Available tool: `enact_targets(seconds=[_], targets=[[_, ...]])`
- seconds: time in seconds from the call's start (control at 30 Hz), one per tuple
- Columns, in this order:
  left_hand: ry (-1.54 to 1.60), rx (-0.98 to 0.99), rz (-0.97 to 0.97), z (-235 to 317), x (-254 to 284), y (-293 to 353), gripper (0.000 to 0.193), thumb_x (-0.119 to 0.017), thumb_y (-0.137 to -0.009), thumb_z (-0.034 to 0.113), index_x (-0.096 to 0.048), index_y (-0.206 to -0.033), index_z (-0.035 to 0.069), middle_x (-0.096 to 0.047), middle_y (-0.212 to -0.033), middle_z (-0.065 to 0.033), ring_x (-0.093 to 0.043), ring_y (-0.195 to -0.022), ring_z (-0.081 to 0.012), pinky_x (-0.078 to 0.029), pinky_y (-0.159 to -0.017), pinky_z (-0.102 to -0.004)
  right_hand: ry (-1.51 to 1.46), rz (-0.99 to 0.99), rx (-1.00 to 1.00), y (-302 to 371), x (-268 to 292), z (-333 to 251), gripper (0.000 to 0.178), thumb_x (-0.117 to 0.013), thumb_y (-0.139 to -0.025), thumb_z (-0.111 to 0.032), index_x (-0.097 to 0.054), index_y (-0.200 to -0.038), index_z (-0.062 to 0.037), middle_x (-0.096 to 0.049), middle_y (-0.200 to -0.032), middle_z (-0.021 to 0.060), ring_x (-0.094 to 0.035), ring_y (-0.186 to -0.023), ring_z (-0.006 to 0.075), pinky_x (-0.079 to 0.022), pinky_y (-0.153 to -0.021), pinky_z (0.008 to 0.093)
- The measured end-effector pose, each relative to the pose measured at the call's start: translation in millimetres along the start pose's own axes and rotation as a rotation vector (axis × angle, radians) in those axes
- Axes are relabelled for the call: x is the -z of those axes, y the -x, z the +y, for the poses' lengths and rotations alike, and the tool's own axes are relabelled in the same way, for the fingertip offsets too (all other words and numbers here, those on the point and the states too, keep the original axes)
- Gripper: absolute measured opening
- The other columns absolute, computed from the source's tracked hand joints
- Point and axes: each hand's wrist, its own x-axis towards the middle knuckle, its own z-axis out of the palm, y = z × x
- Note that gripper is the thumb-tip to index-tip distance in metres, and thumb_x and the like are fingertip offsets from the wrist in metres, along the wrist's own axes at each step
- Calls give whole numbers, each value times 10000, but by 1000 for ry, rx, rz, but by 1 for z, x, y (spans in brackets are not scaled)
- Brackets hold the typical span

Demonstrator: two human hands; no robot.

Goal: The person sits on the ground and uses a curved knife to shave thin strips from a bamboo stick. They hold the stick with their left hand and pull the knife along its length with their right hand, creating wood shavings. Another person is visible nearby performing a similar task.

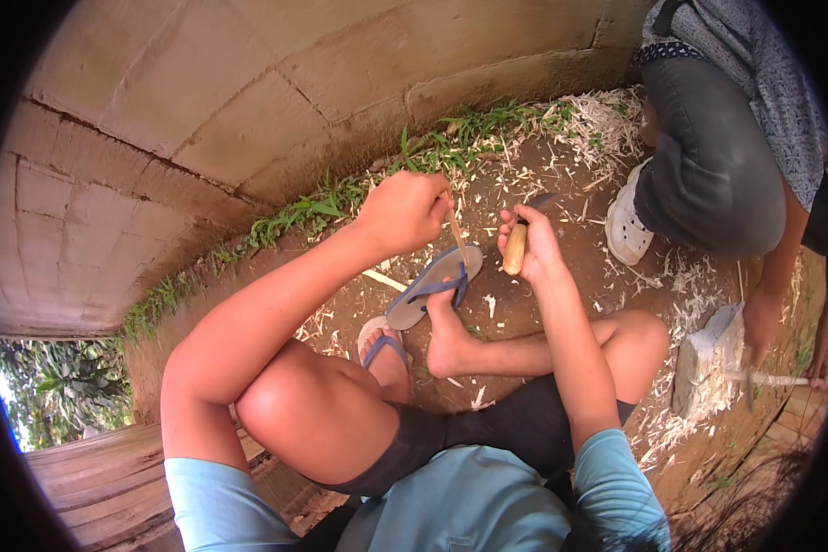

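Observation:
My left hand [405,213] is closed around the upper end of a thin wooden stick [455,232], which slants down over a grey flip-flop [435,278] with blue straps. To its right, my right hand [541,247] grips a knife by its pale wooden handle [515,250]. The knife's dark, curved blade [539,200] points up and away from me, apart from the stick. My bare right foot rests against that flip-flop's straps, while a second flip-flop [372,333] is on my left foot.
Pale wood shavings [607,124] litter the dirt ground. A block wall [276,101] edged with grass runs along the far side. At right, a person in grey trousers [708,156] and a white clog [627,221] works with a blade and stick beside a pale block [704,363].

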Motion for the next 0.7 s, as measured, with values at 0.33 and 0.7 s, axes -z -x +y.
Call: enact_targets(seconds=[0.33,0.7], targets=[[-35,7,-103,10,-10,-2,151,-587,-828,159,-665,-864,34,-646,-765,-192,-634,-760,-373,-495,-683,-465,13,40,54,8,-6,-2,215,-466,-954,-241,-465,-1004,-32,-537,-873,41,-514,-675,139,-481,-534,282],[-65,32,-136,4,-21,2,153,-574,-828,163,-662,-850,39,-642,-751,-185,-636,-753,-365,-497,-686,-463,5,51,60,4,-3,0,202,-474,-950,-230,-422,-1072,-78,-555,-896,41,-517,-683,138,-483,-531,288]])
